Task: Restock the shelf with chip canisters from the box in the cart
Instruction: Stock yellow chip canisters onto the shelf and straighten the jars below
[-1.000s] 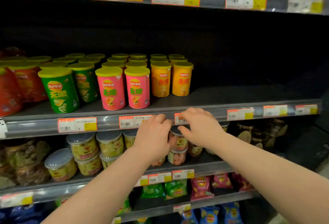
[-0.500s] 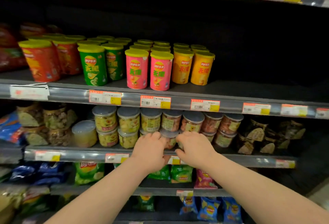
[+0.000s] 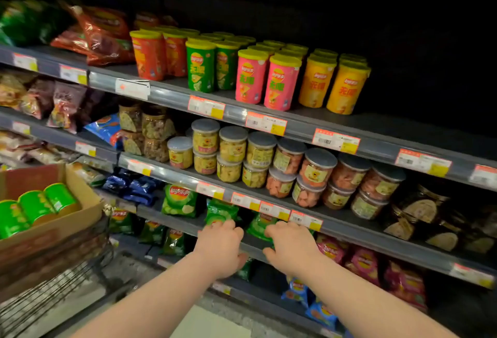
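Chip canisters stand in rows on the upper shelf (image 3: 301, 120): red ones (image 3: 149, 56), green ones (image 3: 200, 70), pink ones (image 3: 281, 86) and yellow ones (image 3: 347, 90). A cardboard box (image 3: 86, 207) sits in the wire cart (image 3: 56, 281) at lower left, with three green canisters (image 3: 36, 210) lying in it. My left hand (image 3: 220, 246) and my right hand (image 3: 291, 247) hover side by side in front of a lower shelf edge. Both hold nothing, and their fingers are loosely curled.
Bare shelf lies to the right of the yellow canisters (image 3: 430, 133). Clear snack jars (image 3: 287, 163) fill the shelf below, green chip bags (image 3: 178, 200) hang under that, and pink bags (image 3: 363, 262) sit at lower right. Red bags (image 3: 102, 33) lie left of the canisters.
Both hands have come down from the jar shelf to the chip-bag shelf edge. The view has swung left, bringing the cart and its box of green canisters into sight.
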